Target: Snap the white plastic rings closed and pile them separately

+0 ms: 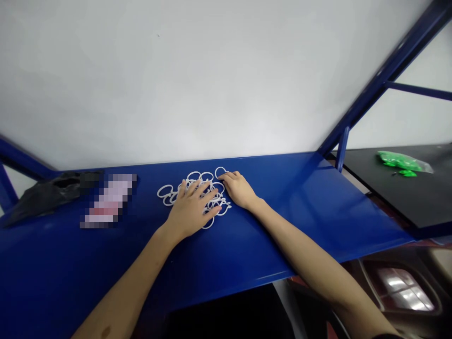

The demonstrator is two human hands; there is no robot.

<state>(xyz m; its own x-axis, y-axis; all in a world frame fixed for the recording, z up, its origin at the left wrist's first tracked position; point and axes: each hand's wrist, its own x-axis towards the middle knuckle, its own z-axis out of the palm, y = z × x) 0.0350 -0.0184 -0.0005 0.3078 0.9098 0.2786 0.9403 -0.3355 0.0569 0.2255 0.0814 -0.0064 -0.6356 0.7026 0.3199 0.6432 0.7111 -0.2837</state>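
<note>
At the middle of the blue shelf [303,197], close to its far edge by the white wall [197,80], lies a loose pile of white rings [215,203]. The rings are thin, they overlap each other, and some of them lie a little apart at the left side of the pile.

The left hand [190,209] lies flat on the pile with the palm down. Its fingers [193,187] are open and spread and point to the far edge, and they press on the rings without closing around any of them. Rings show on both sides of this hand and under its thumb.

The right hand [239,188] rests just beside the left one, at the right side of the pile. Its fingers [226,177] are stretched toward the left and only a little bent. The tips touch the rings at the far right of the pile, and the hand is not closed on anything.

Near the left end of the shelf lies a black bag [49,193], and just beside it is a flat pink and white pack [108,200], which is too blurred to read. To the right, behind a blue post [342,148], a black shelf [416,197] carries a clear bag with green pieces [400,162], well apart from the hands.
</note>
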